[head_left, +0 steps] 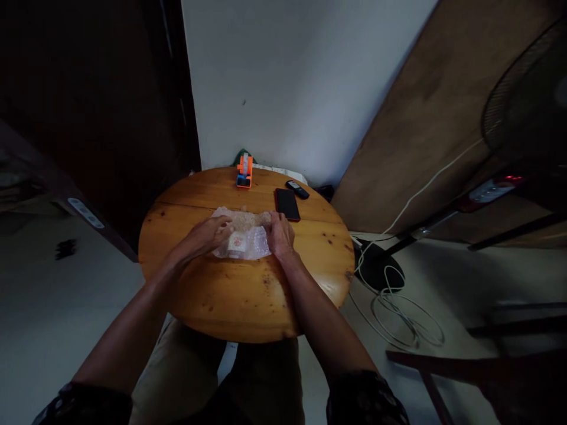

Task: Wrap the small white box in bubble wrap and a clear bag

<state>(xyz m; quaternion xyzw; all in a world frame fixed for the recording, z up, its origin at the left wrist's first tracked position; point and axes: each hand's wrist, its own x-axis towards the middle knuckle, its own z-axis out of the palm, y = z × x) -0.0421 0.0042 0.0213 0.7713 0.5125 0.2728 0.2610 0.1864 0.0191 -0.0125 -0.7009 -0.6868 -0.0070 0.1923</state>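
Since it looks light and soft, the bubble wrap point(253, 247) between the left fingers point(222, 222) and right fingers point(277, 222) suits edge holds; the right curl closed on one side, the left bend over the other, grip unclear.

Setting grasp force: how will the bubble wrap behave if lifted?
Probably floppy: the bubble wrap looks crumpled and uneven between the left hand and right hand. Likely light for its size, since it looks thin and filmy. The white item with red marks may shift or come along; whether it is on top or wrapped is unclear.
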